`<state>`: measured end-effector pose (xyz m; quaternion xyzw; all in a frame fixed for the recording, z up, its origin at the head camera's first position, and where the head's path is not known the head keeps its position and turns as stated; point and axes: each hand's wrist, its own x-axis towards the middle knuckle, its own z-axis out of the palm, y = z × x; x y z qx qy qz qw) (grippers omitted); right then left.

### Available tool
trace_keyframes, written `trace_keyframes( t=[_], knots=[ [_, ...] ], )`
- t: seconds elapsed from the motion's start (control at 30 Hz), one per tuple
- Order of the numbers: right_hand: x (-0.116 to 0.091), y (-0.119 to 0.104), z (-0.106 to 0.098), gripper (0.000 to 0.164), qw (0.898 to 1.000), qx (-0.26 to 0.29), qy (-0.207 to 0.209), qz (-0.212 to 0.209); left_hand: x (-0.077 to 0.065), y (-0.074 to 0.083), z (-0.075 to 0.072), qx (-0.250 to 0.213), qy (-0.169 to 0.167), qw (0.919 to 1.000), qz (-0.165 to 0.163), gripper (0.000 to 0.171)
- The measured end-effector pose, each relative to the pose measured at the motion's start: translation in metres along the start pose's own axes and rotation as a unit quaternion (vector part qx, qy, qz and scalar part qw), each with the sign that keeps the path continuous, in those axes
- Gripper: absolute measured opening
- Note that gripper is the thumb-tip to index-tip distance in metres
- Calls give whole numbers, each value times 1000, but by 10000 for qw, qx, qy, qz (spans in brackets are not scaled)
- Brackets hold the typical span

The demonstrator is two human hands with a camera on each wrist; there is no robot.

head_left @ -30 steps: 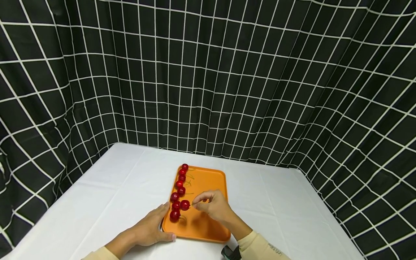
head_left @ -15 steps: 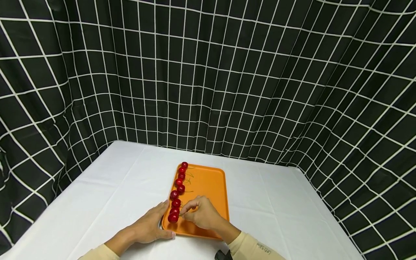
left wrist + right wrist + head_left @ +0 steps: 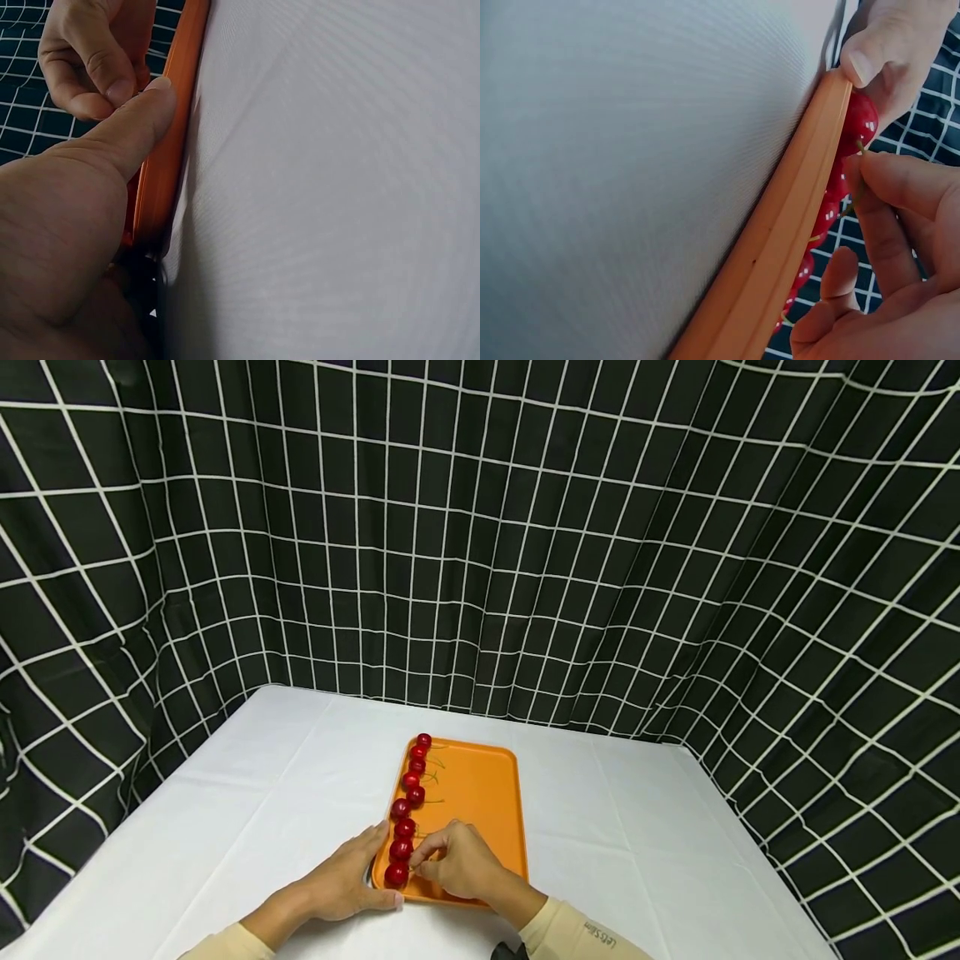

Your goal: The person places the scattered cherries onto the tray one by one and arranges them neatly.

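Note:
My right hand pinches the stem of a red cherry between thumb and forefinger. This cherry sits at the near end of a row of several cherries along the left side of an orange tray. In the right wrist view the green stem runs from the cherry to my fingertips. My left hand steadies the tray's near left corner, fingers straight along the left edge. Its thumb lies at the near rim in the left wrist view.
The tray lies on a table with a white cloth. Dark curtains with a white grid surround the table at the back and sides. Thin green stems of the other cherries point right across the tray.
My right hand has carried the cherry by its stem toward the near left, from beside the row to its near end. My left hand has stayed at the tray corner.

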<state>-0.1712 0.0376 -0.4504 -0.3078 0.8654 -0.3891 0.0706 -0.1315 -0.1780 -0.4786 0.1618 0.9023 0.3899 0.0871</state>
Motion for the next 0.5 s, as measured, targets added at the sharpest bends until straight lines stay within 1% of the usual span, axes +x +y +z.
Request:
trace_keyframes(
  t=[0.17,0.3,0.5],
  knots=[
    [0,0,2,11,9999,-16,-96,-105,1,0,-1,12,-5,10000,29,111],
    [1,-1,2,11,9998,-106,-160,-83,1,0,-1,-5,-31,10000,56,111],
    [2,0,-2,13,9999,68,-124,-52,2,1,-3,41,21,10000,74,111]
  ],
)
